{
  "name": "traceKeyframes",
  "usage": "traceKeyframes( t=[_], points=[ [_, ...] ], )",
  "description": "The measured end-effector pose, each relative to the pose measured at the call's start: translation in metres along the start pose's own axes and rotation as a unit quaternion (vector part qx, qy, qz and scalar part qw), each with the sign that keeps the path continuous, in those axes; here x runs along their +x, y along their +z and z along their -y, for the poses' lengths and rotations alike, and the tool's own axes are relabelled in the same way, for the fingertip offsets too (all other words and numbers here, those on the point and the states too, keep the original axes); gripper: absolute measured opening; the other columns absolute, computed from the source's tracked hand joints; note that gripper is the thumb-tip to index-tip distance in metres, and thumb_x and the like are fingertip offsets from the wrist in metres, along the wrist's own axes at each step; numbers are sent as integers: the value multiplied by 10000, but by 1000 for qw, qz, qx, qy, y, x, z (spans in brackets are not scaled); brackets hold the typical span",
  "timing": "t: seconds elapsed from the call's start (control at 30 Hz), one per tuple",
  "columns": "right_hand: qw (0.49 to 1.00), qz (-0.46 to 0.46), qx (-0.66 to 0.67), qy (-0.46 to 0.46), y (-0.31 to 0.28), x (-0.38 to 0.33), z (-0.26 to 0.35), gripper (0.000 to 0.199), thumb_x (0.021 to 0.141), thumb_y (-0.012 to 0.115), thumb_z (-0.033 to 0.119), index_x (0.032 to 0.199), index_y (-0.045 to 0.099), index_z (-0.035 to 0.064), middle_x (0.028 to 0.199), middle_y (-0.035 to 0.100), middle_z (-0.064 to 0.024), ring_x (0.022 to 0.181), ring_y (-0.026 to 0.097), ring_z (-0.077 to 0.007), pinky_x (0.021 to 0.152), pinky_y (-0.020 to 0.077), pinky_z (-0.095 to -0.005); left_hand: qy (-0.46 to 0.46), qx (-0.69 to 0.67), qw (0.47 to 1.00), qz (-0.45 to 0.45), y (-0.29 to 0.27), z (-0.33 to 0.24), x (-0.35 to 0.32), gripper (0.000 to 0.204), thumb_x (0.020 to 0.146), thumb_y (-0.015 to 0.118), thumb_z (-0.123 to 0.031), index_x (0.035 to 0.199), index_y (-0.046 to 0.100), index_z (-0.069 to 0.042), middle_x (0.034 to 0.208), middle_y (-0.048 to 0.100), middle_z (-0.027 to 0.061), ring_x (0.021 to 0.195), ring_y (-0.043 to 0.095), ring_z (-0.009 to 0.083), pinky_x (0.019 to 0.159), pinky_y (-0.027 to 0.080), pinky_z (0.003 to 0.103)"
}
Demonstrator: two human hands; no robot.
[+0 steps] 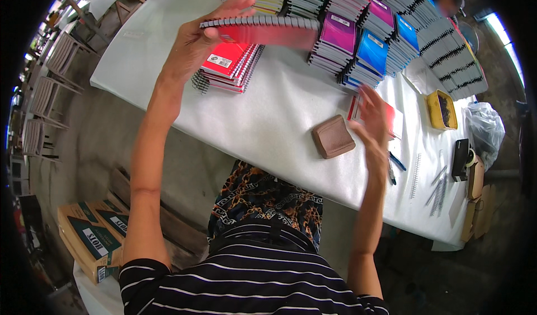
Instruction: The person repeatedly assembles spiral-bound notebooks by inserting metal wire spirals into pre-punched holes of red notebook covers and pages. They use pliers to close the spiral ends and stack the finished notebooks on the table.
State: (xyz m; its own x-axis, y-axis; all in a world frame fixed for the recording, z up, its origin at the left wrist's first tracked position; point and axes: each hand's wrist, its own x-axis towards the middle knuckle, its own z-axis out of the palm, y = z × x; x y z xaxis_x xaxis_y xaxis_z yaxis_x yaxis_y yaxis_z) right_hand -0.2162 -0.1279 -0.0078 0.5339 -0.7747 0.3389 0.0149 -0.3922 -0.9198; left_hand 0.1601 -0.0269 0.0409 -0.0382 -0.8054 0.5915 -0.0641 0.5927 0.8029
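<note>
My left hand (pixel 193 43) is closed on a red spiral notebook (pixel 268 34), gripping its left end with the wire binding facing up. That notebook hangs above a small stack of red spiral notebooks (pixel 226 63) on the table. My right hand (pixel 375 116), slightly blurred, has its thumb and fingers apart over a red-and-white notebook (pixel 397 123), which it partly covers. Whether it touches that notebook I cannot tell. To the left of my right hand lies a brown ribbed block (pixel 334 137).
Purple notebooks (pixel 339 32) and blue notebooks (pixel 371 52) stand in tall stacks across the back. On the right are pens (pixel 391 172), loose wire spirals (pixel 439 194), a yellow tub (pixel 442 111), a black box (pixel 460 159) and a plastic bag (pixel 485 127). Cardboard boxes (pixel 92 236) sit lower left.
</note>
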Motion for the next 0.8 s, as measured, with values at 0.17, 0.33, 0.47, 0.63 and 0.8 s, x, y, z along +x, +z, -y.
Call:
traceKeyframes(
  t=[0.17, 0.33, 0.47, 0.63, 0.8],
  points=[
    [976, 23, 214, -4, 128, 71, 45, 665, 765, 793, 76, 1374, 525, 60, 1382, 570, -114, 1301, 504, -276, 1107, 374, -429, -1, 8, 1000, -24, 2, -3, 19, 823, 895, 547, -559, 1547, 291, -126, 1544, 392, 107, 1362, 455, 305, 1036, 472, 451],
    [917, -39, -179, -355, 189, 111, 37, 413, 785, 733, 43, 1188, 672, 108, 1252, 651, -87, 1149, 585, -305, 1012, 435, -402, -206, 7, 964, -170, -52, 20, 4, 764, 973, 568, -456, 1563, 241, -98, 1554, 374, 101, 1352, 442, 179, 1108, 376, 318],
    [905, 126, -302, -273, 182, 77, 20, 445, 785, 783, 156, 1216, 674, 163, 1336, 605, -65, 1162, 584, -285, 1086, 364, -424, -334, 91, 931, -113, -65, 61, -39, 776, 948, 662, -261, 1546, 239, -6, 1523, 403, 149, 1325, 470, 197, 1108, 367, 314],
    [946, -98, -286, -118, 31, 58, -6, 315, 833, 753, 70, 1143, 709, 106, 1112, 696, -88, 1006, 657, -240, 917, 492, -358, -372, 76, 920, -101, -62, 55, -23, 795, 914, 696, -195, 1535, 247, 18, 1509, 418, 187, 1311, 482, 207, 1104, 365, 320],
    [801, -228, -533, 152, -129, 38, -70, 536, 793, 817, 424, 1066, 664, -11, 985, 685, -162, 877, 661, -223, 759, 528, -351, -247, 499, 819, -138, -39, 61, -1, 708, 891, 678, -153, 1508, 350, -34, 1395, 551, 157, 1279, 529, 292, 1083, 397, 350]
  ],
)
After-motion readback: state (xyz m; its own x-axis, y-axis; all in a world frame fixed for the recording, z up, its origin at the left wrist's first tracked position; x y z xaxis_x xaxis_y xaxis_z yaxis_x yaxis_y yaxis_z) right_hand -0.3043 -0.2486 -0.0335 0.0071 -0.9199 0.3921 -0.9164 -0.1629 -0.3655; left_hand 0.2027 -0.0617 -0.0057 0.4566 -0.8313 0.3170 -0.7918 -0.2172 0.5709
